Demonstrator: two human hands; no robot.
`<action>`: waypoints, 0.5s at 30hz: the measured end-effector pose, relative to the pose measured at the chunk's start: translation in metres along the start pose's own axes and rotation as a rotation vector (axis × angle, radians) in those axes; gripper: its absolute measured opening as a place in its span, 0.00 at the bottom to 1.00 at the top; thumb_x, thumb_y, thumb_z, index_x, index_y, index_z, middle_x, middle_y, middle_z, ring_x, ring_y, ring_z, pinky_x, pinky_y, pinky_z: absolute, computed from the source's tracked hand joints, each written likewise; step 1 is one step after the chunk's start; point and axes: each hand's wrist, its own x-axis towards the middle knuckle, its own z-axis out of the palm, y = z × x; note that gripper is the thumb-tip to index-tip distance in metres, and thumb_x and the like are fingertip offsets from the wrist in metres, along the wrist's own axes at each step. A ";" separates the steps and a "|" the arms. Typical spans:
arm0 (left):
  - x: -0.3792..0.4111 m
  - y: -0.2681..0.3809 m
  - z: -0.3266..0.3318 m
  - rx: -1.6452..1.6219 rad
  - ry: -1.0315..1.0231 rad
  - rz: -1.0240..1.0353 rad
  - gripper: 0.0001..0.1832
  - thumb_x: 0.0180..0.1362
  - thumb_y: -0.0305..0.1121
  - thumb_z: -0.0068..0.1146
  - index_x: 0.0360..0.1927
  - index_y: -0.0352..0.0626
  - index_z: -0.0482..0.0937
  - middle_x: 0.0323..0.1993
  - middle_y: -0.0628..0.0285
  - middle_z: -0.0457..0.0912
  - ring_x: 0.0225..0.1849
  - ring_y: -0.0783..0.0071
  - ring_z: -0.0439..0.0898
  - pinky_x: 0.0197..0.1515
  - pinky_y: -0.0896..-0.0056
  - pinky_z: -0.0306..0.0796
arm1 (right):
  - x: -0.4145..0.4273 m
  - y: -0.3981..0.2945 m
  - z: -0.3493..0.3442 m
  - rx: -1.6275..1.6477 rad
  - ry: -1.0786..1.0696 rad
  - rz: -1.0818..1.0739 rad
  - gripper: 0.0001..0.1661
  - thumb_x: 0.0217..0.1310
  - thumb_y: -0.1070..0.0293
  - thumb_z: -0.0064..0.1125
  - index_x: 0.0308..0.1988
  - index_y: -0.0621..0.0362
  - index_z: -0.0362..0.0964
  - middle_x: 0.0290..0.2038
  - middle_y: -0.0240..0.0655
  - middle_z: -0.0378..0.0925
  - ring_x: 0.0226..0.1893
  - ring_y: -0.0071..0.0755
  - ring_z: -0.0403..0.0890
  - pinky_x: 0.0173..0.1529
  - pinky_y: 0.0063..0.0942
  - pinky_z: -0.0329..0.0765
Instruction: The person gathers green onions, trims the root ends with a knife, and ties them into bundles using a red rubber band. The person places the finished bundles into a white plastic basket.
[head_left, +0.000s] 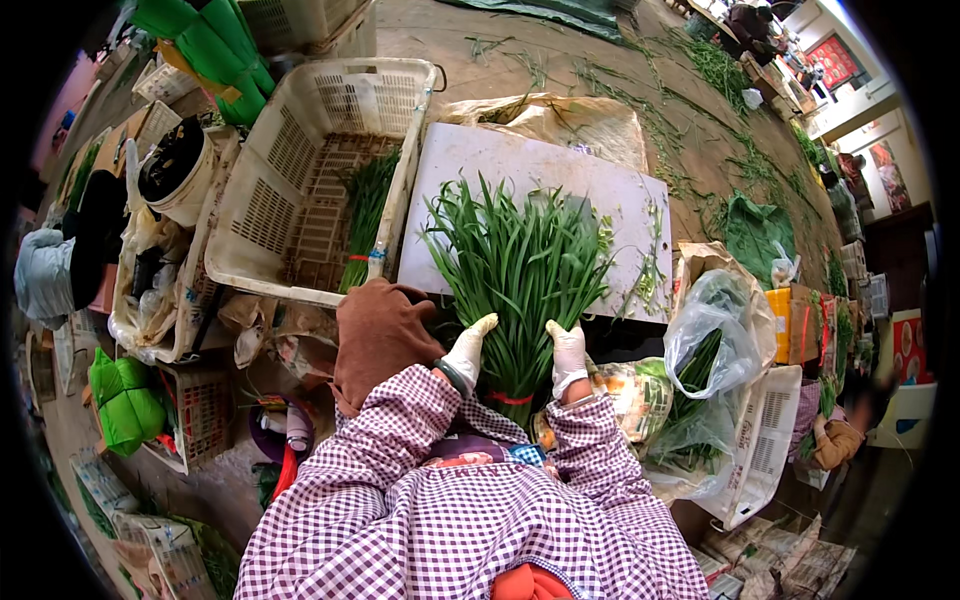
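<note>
Between my hands is a thick bunch of flat green leaves (525, 255), probably garlic chives, bound near its base with a red band (510, 399). My left hand (466, 352), in a pale glove, grips the bunch's left side. On the right side my gloved right hand (568, 358) presses against it, thumb up. The leaf tips fan out over a white board (487, 157), where cut scraps (646, 277) lie to the right. A second banded bunch (367, 217) rests inside a white plastic crate (255, 202) at the left.
Brown cloth (382, 337) lies beside my left forearm. To the right, a clear plastic bag (709, 337) holds more greens. A white bucket (180, 172) and a bright green bundle (126, 401) are at far left. Loose leaves litter the floor (465, 75). Another person (840, 442) holds greens at far right.
</note>
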 end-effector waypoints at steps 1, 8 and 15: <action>0.011 -0.004 -0.009 -0.005 0.004 -0.009 0.19 0.61 0.41 0.57 0.53 0.43 0.78 0.49 0.67 0.80 0.52 0.74 0.74 0.59 0.71 0.64 | 0.000 0.001 -0.002 -0.016 -0.014 0.005 0.16 0.59 0.76 0.58 0.48 0.63 0.71 0.38 0.29 0.79 0.35 0.23 0.78 0.43 0.22 0.75; -0.021 0.016 0.014 -0.030 -0.042 -0.089 0.15 0.58 0.39 0.61 0.45 0.42 0.81 0.39 0.66 0.83 0.40 0.75 0.80 0.48 0.70 0.73 | -0.005 -0.008 0.002 0.033 -0.083 0.007 0.15 0.59 0.75 0.59 0.47 0.62 0.73 0.39 0.29 0.79 0.35 0.22 0.77 0.43 0.23 0.75; -0.009 0.007 0.004 0.168 -0.301 0.087 0.17 0.53 0.27 0.67 0.47 0.39 0.79 0.39 0.63 0.83 0.38 0.74 0.81 0.45 0.72 0.75 | -0.002 -0.006 -0.001 0.062 -0.105 0.011 0.17 0.62 0.75 0.57 0.51 0.63 0.70 0.43 0.30 0.78 0.39 0.23 0.76 0.47 0.23 0.73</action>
